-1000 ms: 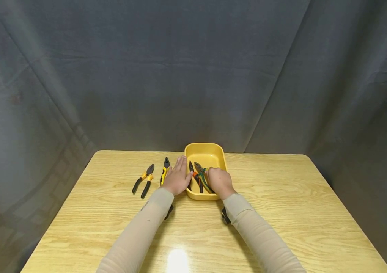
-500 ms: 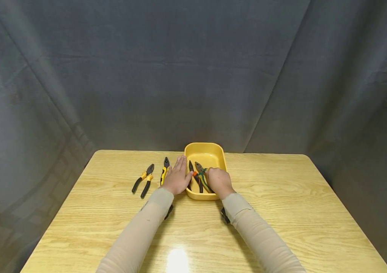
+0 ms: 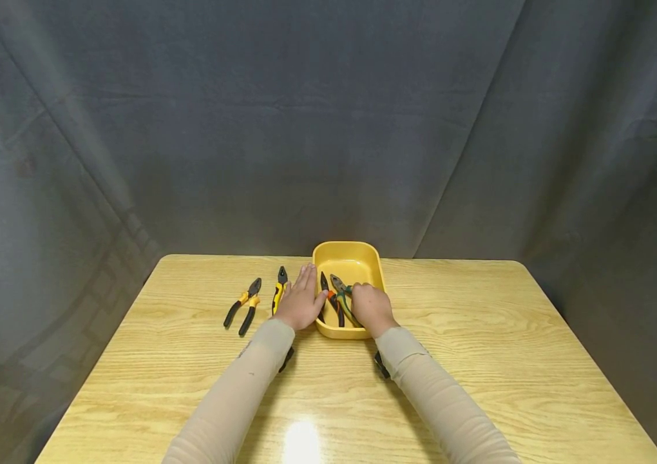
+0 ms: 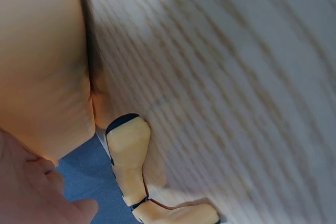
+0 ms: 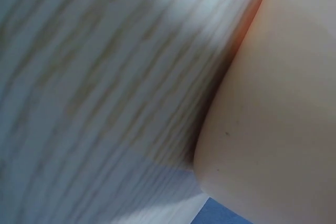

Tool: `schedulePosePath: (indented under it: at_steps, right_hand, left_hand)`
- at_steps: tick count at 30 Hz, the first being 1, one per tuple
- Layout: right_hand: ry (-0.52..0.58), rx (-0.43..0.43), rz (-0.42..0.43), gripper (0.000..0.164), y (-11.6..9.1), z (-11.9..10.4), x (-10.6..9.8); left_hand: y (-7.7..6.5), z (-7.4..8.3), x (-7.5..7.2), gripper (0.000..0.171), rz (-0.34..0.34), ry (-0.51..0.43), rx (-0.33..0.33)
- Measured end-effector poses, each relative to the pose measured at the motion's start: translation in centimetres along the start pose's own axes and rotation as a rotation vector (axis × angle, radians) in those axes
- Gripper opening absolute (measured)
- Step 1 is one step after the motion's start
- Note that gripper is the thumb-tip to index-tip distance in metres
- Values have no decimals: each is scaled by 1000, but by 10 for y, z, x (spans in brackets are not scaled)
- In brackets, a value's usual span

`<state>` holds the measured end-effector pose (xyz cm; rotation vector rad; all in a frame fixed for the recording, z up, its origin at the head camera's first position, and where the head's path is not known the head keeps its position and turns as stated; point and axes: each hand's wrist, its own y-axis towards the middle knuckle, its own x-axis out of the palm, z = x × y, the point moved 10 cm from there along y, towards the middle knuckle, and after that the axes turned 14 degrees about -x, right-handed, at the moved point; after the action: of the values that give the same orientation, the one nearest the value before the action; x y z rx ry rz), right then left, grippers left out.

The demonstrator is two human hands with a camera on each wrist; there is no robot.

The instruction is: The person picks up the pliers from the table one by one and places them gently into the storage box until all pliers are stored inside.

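Note:
In the head view, a yellow tray (image 3: pixel 347 249) stands near the table's far edge, and pliers lie inside it. My right hand (image 3: pixel 372 308) reaches into its right side, fingers curled round a handle of the green-handled pliers (image 3: pixel 342 298); most of that handle is hidden by the hand. To their left lie pliers with orange and black handles (image 3: pixel 334 303). My left hand (image 3: pixel 302 301) rests on the tray's left rim with straight fingers, its thumb over the inside. In the left wrist view, the tray wall (image 4: pixel 42 66) rises beside my left fingers (image 4: pixel 52 182).
Yellow-and-black pliers (image 3: pixel 279 290) lie just left of the tray, partly behind my left hand. Farther left, another pair of pliers (image 3: pixel 247 304) lies with its handles spread. A grey curtain (image 3: pixel 305 129) hangs behind the wooden table (image 3: pixel 479 361).
My right hand has shifted very slightly left within the tray. My left hand and the pliers on the table stay where they were.

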<state>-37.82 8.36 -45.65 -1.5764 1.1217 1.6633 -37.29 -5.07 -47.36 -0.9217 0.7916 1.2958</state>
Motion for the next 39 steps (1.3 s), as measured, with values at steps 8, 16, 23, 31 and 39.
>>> schedulePosePath:
  at_steps: [8,16,23,31,39]
  right_hand:
    - [-7,10,-29,12,0,0,3]
    - [-17,12,-58,13,2,1,5]
    - [-6,9,-42,15,1,0,4]
    - [-8,4,-47,15,1,0,6]
    - [-5,-1,-40,15,1,-2,5]
  left_hand:
    - [-3,2,-3,69,3,-6,5]
    - [-3,2,-3,69,4,-12,5]
    - [-3,1,-3,69,6,-9,1]
    - [-3,2,-3,69,3,-6,-1]
    - [-4,2,-3,70,0,3,-10]
